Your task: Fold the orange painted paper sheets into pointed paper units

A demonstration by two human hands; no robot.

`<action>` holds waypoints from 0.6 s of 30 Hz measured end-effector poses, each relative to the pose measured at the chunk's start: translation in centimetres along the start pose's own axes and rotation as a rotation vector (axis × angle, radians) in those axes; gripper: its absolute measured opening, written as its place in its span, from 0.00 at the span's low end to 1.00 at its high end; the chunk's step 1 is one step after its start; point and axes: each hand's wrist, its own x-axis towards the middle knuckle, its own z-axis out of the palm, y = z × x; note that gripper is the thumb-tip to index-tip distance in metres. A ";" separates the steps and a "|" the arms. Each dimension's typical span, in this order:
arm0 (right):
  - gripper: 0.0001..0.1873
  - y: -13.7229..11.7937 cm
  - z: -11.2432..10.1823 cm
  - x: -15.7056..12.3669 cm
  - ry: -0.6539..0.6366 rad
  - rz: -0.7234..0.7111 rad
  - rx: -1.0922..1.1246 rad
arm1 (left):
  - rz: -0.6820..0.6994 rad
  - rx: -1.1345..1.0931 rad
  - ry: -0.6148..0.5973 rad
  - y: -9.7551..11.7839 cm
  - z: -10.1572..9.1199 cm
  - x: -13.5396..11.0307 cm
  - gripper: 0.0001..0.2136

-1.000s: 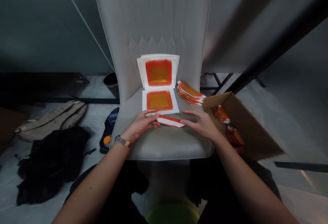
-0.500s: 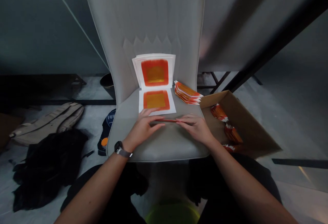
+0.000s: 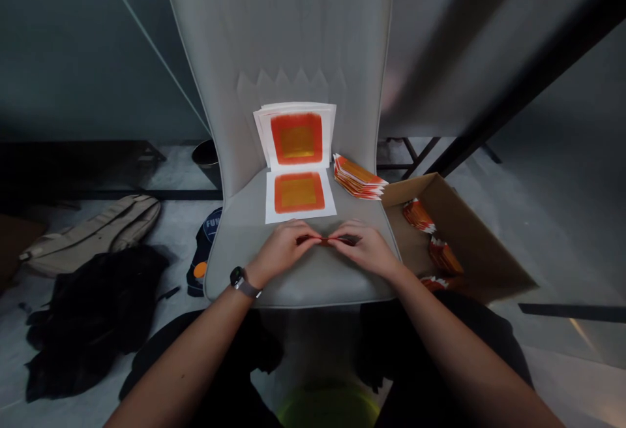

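- Filling the middle, a pale grey chair (image 3: pixel 278 23), backrest cut off by the top edge.
- Beside the seat on the right, an open cardboard box (image 3: pixel 469 239), orange folded pieces (image 3: pixel 443 255) inside, too dim to count.
- Low on the seat, left hand (image 3: pixel 278 252) and right hand (image 3: pixel 366 252), fingertips pinched shut on either end of a folded paper (image 3: pixel 327 241).
- Behind the hands, a white sheet (image 3: pixel 299 194) lying flat, orange square printed on it; leaning sheets (image 3: pixel 297 136) upright against the backrest.
- Folded paper: thin, narrow, red-orange, mostly covered by fingers; resting on the seat or lifted, cannot tell.
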 end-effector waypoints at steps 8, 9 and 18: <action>0.04 0.4 -1.2 -0.9 -0.042 0.192 0.131 | -0.142 -0.105 0.005 -0.9 -1.2 -1.1 0.04; 0.04 0.4 -1.3 -0.9 -0.042 0.209 0.147 | -0.160 -0.110 -0.006 -1.1 -1.5 -1.2 0.03; 0.07 1.9 -2.4 0.1 -0.216 0.433 0.136 | -0.302 -0.060 -0.140 -3.0 -3.3 -1.7 0.05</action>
